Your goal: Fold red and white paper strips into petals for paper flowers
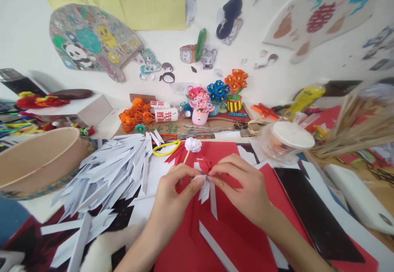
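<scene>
My left hand and my right hand meet over a red paper sheet. Both pinch a small folded paper piece, red on top with white strips hanging below. Just beyond lies a white paper flower on a thin wooden stick. A loose white paper strip rests on the red sheet near my wrists.
A heap of white paper strips spreads at the left beside a tan round box. Yellow-handled scissors, small pots of paper flowers, a lidded plastic tub, wooden sticks and a black sheet surround the hands.
</scene>
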A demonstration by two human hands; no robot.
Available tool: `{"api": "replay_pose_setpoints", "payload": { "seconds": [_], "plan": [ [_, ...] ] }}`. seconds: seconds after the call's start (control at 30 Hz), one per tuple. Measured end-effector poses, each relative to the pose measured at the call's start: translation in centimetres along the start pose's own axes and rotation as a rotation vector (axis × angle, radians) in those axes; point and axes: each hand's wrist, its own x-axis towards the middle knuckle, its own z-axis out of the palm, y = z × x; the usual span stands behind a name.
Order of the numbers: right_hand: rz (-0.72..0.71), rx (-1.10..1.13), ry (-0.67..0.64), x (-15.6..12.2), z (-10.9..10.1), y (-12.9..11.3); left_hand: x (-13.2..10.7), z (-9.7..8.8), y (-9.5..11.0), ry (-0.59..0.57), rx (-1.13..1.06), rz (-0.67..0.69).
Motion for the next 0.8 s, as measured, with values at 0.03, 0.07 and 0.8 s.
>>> {"api": "replay_pose_setpoints", "payload": {
  "seconds": [0.03, 0.07, 0.8],
  "plan": [
    [0.009, -0.001, 0.0, -0.01, 0.0, 0.03, 0.06, -0.04, 0.0, 0.003, 0.012, 0.012],
    [0.014, 0.0, -0.003, -0.03, -0.01, 0.05, 0.11, -0.08, -0.02, 0.004, 0.024, 0.023],
    [0.101, 0.097, -0.179, -0.61, 0.44, 0.18, 0.07, -0.47, -0.56, -0.02, 0.39, 0.317]
  ]
}}
